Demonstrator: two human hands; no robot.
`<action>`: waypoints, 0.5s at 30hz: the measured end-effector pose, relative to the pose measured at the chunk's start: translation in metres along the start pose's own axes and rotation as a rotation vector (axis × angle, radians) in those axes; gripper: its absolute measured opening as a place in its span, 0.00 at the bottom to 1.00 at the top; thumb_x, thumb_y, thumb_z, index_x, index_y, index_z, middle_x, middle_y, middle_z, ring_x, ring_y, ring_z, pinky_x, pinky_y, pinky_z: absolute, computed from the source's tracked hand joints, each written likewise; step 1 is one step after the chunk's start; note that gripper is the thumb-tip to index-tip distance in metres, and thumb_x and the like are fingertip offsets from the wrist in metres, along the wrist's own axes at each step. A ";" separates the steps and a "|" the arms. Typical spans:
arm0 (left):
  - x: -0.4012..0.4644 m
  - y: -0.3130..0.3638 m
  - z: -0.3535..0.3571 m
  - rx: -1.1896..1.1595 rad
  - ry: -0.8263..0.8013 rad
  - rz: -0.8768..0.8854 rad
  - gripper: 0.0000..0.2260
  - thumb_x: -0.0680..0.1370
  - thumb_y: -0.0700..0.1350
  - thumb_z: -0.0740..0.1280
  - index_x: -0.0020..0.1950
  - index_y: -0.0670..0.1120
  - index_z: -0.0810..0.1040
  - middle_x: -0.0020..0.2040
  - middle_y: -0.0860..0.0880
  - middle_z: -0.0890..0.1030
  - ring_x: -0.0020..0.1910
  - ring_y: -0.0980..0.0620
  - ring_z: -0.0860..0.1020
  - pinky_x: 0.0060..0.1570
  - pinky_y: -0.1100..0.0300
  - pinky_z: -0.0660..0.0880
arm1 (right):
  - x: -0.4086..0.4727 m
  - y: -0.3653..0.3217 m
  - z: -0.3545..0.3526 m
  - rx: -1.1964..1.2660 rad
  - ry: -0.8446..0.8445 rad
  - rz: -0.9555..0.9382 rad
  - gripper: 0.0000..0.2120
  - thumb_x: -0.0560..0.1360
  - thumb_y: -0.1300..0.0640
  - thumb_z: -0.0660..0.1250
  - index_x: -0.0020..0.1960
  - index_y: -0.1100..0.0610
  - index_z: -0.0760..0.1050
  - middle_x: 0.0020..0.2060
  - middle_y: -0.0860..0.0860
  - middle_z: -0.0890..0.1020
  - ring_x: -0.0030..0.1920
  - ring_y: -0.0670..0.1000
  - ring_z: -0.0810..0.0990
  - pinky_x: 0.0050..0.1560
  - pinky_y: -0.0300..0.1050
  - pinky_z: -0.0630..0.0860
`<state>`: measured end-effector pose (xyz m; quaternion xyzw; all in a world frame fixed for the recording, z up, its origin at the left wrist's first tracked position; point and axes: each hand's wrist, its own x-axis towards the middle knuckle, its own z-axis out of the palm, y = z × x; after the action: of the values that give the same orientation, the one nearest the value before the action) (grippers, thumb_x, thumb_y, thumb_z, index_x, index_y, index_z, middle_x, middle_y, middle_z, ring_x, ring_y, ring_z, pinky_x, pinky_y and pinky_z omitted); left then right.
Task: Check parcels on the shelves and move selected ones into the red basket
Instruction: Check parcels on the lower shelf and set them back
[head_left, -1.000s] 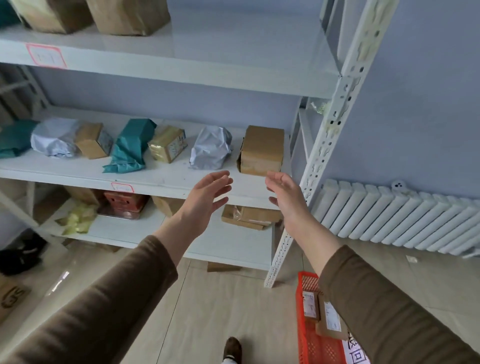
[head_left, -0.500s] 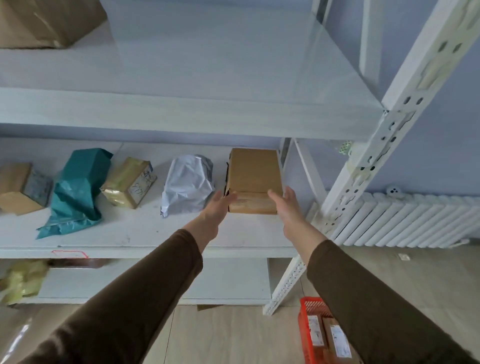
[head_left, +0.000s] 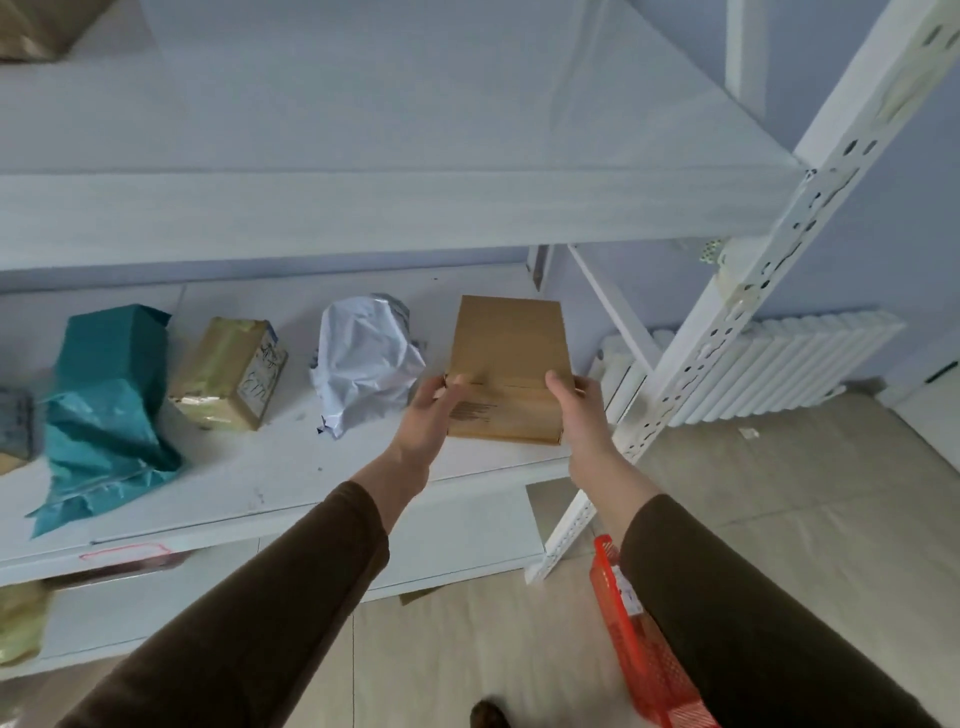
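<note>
A brown cardboard box (head_left: 509, 353) sits at the right end of the middle shelf (head_left: 291, 483). My left hand (head_left: 428, 415) grips its left front corner, thumb on top. My right hand (head_left: 576, 410) grips its right front corner, thumb over the top face. Along the same shelf to the left lie a white crumpled bag parcel (head_left: 363, 358), a tape-wrapped brown box (head_left: 228, 374) and a teal bag parcel (head_left: 106, 410). The red basket (head_left: 628, 639) stands on the floor at lower right, partly hidden by my right sleeve.
The upper shelf (head_left: 363, 208) overhangs the box closely. A white perforated upright (head_left: 727, 322) rises just right of my right hand. A white radiator (head_left: 789, 364) lines the wall. A lower shelf holds a yellow parcel (head_left: 21, 618).
Both hands have reached forward from open air to the brown box and closed on its front corners. The view has moved nearer to the shelf.
</note>
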<state>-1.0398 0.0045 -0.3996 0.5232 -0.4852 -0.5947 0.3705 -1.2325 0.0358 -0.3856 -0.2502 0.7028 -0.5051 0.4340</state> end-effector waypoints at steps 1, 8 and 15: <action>-0.013 0.003 -0.005 -0.017 -0.028 0.034 0.23 0.77 0.61 0.68 0.65 0.49 0.81 0.62 0.49 0.85 0.60 0.52 0.82 0.62 0.57 0.74 | -0.011 0.001 -0.002 0.044 -0.009 0.006 0.24 0.75 0.37 0.71 0.62 0.49 0.70 0.62 0.51 0.79 0.62 0.53 0.77 0.60 0.52 0.73; -0.091 0.041 -0.038 -0.106 -0.132 0.140 0.15 0.88 0.55 0.57 0.62 0.55 0.82 0.54 0.57 0.86 0.57 0.58 0.82 0.63 0.59 0.77 | -0.084 -0.016 -0.006 0.199 0.022 0.066 0.34 0.70 0.30 0.72 0.67 0.48 0.70 0.58 0.51 0.80 0.60 0.53 0.80 0.65 0.60 0.77; -0.138 0.050 -0.085 -0.111 -0.168 0.238 0.21 0.88 0.57 0.53 0.74 0.54 0.77 0.69 0.48 0.81 0.65 0.53 0.79 0.71 0.55 0.72 | -0.159 -0.037 0.001 0.308 -0.124 0.118 0.21 0.75 0.33 0.69 0.58 0.47 0.81 0.51 0.53 0.88 0.54 0.56 0.86 0.61 0.59 0.81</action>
<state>-0.9350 0.1069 -0.3136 0.3891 -0.5395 -0.6140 0.4249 -1.1554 0.1474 -0.2950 -0.1694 0.6024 -0.5642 0.5386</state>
